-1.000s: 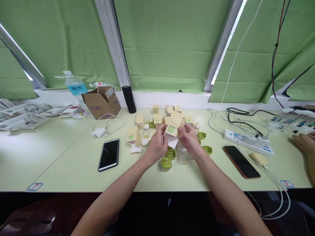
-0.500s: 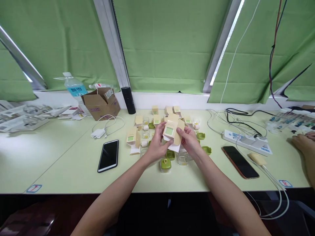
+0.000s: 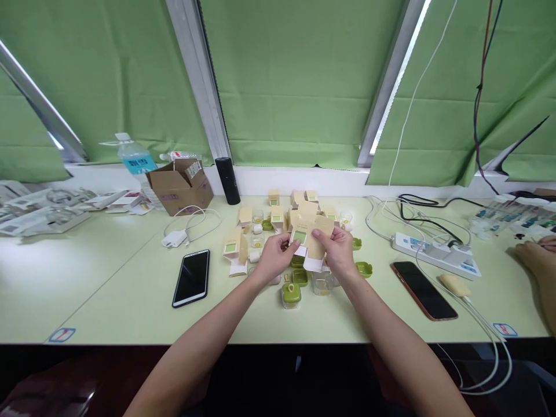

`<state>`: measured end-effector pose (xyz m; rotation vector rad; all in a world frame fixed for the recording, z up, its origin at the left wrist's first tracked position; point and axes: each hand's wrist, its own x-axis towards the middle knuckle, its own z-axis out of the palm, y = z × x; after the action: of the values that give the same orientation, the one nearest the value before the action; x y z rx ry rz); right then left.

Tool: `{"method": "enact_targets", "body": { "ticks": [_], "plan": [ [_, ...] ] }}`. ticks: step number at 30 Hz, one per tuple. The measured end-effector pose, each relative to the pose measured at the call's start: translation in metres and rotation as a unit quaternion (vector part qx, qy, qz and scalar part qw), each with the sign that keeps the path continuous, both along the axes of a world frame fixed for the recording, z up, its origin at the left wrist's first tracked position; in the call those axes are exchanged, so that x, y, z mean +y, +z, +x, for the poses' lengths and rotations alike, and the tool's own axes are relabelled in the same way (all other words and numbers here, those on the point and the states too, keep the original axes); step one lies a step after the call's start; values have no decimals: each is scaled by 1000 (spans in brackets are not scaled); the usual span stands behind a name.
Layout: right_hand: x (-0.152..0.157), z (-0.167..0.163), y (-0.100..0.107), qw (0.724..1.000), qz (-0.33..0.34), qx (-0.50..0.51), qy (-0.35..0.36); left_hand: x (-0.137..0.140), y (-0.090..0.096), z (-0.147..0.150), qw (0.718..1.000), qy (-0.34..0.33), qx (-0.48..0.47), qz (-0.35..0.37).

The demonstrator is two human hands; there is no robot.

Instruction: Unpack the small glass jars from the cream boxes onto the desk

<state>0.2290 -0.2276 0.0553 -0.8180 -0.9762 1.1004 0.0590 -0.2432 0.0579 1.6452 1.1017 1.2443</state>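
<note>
A small beige cardboard box [image 3: 316, 250], partly flattened, with a green square on one face and white flaps, is held up over the table. My left hand [image 3: 278, 255] pinches its left side by the green square. On the opposite side, my right hand [image 3: 337, 249] grips it with the thumb across the front panel. Below them lie green plastic trays [image 3: 299, 277], clear containers [image 3: 322, 282] and a clear jar with a green lid [image 3: 291, 294]. Several similar beige boxes [image 3: 234, 246] stand behind and to the left.
A phone [image 3: 191, 278] lies left, another phone [image 3: 423, 289] right, near a white power strip [image 3: 436, 255] with cables. Farther back stand an open brown carton [image 3: 182, 188], a black bottle [image 3: 227, 180] and a water bottle [image 3: 134, 159]. Another person's hand [image 3: 536, 255] rests at the far right.
The beige box has been pressed flatter and opened wider between my hands. Both hands have spread a little apart and dropped slightly.
</note>
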Motion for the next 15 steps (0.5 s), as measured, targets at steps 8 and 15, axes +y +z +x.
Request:
{"method": "enact_targets", "body": {
  "ticks": [8,15],
  "plan": [
    [-5,14,18,998,46,-42,-4,58,24,-14,994,109,15,-22],
    [-10,40,9,987,109,-96,-73,172,44,-29,956,250,127,-83]
  ]
}}
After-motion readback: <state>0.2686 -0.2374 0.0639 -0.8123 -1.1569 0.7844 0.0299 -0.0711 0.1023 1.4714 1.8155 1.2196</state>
